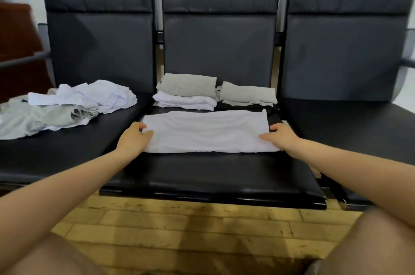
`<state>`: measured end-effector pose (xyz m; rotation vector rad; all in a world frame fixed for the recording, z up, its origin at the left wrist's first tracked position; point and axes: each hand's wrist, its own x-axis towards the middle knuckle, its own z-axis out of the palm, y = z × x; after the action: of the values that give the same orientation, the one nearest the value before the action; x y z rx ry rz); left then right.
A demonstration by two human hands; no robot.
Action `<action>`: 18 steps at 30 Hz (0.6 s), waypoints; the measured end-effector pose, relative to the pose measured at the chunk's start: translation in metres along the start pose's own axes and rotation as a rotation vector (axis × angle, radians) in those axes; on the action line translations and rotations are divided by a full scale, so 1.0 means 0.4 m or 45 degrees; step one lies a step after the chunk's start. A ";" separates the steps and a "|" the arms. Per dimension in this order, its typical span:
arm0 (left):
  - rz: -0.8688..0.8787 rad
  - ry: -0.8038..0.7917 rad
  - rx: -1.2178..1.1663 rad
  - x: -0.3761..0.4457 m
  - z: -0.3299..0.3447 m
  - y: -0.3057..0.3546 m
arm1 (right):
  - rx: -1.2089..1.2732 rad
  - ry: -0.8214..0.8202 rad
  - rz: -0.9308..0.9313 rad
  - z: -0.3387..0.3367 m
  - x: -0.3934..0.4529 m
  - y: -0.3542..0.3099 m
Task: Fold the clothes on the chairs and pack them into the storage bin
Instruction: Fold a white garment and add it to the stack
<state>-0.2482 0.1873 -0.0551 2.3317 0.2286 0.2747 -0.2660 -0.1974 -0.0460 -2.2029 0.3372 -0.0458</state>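
A row of 3 black padded chairs (220,54) stands on a pale wood-plank floor (179,225), with a dark red piece of furniture (15,34) at the far left. On the left seat lies a loose heap of unfolded white and grey clothes (67,104). At the back of the middle seat sit 2 folded piles: a grey piece on white ones (186,93), and beside it a smaller grey bundle (247,94). In front of them a white garment (206,132) lies flat across the seat, folded into a wide band. Both bare forearms reach forward from the lower corners. The left hand (134,137) curls round the band's left edge, thumb on top. The right hand (280,136) pinches the right edge, its fingers bent over the cloth.
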 end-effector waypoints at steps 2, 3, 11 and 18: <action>-0.008 -0.012 -0.060 -0.002 0.009 0.011 | -0.049 -0.115 0.038 -0.011 -0.004 -0.007; 0.002 -0.030 -0.062 -0.002 0.015 0.012 | -0.095 -0.135 0.040 -0.012 -0.007 -0.012; 0.163 -0.021 0.431 0.003 -0.016 -0.032 | -0.709 0.061 -0.072 -0.026 -0.005 -0.003; 0.191 -0.009 0.634 0.010 -0.037 -0.062 | -0.686 0.099 0.014 -0.025 0.012 0.000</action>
<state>-0.2505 0.2157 -0.0623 2.8489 0.1272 0.3099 -0.2629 -0.2066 -0.0402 -2.7372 0.4437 -0.0373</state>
